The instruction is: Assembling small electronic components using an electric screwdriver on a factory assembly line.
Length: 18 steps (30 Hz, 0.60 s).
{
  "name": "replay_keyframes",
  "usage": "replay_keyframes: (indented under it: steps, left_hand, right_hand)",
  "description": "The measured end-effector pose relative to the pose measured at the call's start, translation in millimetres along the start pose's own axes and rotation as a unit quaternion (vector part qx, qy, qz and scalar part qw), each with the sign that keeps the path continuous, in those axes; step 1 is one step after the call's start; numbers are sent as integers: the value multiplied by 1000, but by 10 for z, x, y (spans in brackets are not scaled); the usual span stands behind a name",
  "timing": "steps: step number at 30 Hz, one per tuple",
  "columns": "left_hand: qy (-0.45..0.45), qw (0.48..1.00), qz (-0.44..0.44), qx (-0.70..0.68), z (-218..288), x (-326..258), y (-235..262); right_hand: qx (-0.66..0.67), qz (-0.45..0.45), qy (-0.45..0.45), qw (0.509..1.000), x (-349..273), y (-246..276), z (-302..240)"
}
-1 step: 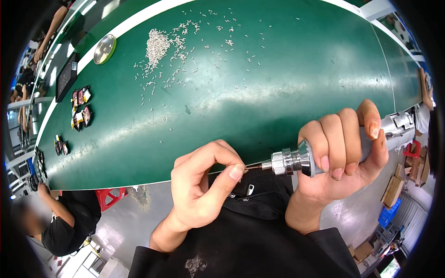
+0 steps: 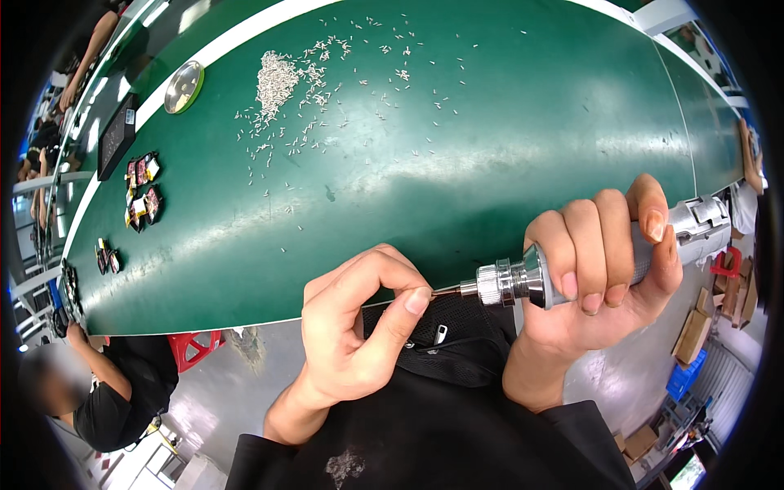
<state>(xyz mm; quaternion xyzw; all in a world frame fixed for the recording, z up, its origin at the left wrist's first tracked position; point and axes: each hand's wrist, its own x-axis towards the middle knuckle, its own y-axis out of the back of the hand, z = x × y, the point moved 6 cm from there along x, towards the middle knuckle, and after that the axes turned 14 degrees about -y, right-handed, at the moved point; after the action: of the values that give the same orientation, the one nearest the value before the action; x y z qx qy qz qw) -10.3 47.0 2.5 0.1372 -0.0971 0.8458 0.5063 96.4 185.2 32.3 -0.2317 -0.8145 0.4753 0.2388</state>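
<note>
Head view: the right hand (image 2: 600, 261) is wrapped tight around a silver screwdriver (image 2: 523, 280), its tip meeting the pinched fingertips of the left hand (image 2: 359, 327), which seem to hold something too small to tell. Beyond both hands, a heap of small screws (image 2: 278, 82) lies scattered on the green desk (image 2: 506, 131), so most of the pile looks left to do.

1 silver screwdriver (image 2: 572, 269); 1 round dish (image 2: 183, 86); 1 dark tablet (image 2: 117, 135); screws (image 2: 278, 82) too many to count.

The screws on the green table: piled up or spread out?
Both: the screws form one dense heap, with many strays scattered flat over the green table around it.
</note>
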Motion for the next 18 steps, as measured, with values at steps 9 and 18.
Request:
replay_keyframes:
  steps: [9,18]
  left_hand:
    - [-79,994,-32,68,-7,29,-109]
    - [-46,997,-39,51,-59,26,-147]
  right_hand:
    - [27,24,23,999,-59,142,-25]
    - [28,25,6,999,-56,209,-40]
